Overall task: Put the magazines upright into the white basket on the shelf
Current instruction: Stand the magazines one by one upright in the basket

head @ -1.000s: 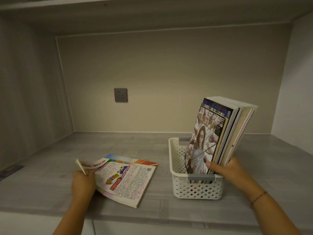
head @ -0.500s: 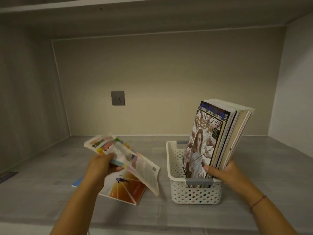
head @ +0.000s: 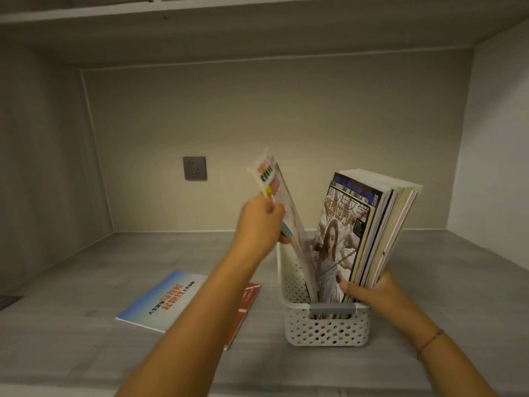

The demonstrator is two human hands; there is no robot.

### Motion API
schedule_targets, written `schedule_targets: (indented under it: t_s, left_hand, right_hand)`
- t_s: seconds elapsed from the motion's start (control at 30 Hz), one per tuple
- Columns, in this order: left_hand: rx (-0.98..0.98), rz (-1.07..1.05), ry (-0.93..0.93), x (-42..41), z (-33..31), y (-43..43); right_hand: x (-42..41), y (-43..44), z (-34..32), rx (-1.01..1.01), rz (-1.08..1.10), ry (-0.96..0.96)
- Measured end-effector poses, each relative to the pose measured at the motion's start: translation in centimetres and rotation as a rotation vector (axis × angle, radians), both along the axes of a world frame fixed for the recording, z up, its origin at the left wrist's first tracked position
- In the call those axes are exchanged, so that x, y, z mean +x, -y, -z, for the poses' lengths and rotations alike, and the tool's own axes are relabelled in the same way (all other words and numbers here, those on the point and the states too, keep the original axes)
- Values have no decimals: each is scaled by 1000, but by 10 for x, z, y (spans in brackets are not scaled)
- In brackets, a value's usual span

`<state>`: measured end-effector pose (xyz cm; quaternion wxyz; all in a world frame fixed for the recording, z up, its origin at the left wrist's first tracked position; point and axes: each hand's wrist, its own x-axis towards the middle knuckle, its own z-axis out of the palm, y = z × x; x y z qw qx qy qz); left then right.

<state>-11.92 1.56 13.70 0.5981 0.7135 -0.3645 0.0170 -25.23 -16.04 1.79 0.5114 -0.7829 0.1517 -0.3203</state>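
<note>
A white perforated basket [head: 326, 329] stands on the grey shelf [head: 86, 282], right of centre. Several magazines [head: 369, 224] stand upright in it, leaning right; my right hand [head: 369, 292] grips their lower edge. My left hand [head: 259, 224] holds a colourful magazine [head: 276, 193] upright, its lower end inside the basket's left side, left of the standing stack. One blue-and-orange magazine [head: 169, 299] lies flat on the shelf to the left of the basket, partly hidden by my left forearm.
A grey wall socket [head: 195, 168] sits on the back wall. Side walls close the shelf at left and right, and a board runs overhead. A dark object [head: 8, 302] lies at the far left edge.
My left hand has lifted the colourful magazine off the flat one, swung it upright and carried it right into the basket. My right hand has stayed on the stack.
</note>
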Motion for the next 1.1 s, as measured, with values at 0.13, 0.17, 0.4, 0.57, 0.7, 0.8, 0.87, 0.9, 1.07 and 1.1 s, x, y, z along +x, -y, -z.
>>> schedule_targets:
  t_s: [0.13,0.17,0.4,0.57,0.7,0.8,0.87,0.9,1.07,1.1]
  left_hand:
    - [211,45,56,-11,40,20]
    - [221,73,62,-13,47,23]
    - [280,369,11,-12,71,32]
    - [425,453,89,-13,90,34]
    - [463,537,62,-15,94,33]
    - [505,561,61,-15,96,32]
    - [505,559,78,-15,98,29]
    - [475,563,71,-15,98,27]
    - [103,301,42,0,103,4]
    - [43,180,38,11,107,-5]
  right_hand:
    - [-1,0,0,-15,-24,19]
    - [-1,-1,0,-20,-25,26]
    - [0,0,-1,-36,-63,82]
    - [-2,-2,-5,-50,-112,89]
    - [-1,-2,-5,-53,-110,93]
    - [1,-1,-2,-27,-95,107]
    - [3,-3,1,-17,-39,131]
    - [4,-4,3,-11,-11,143]
    - [5,-4,5,31,35,97]
    - [5,-3,5,36,35,85]
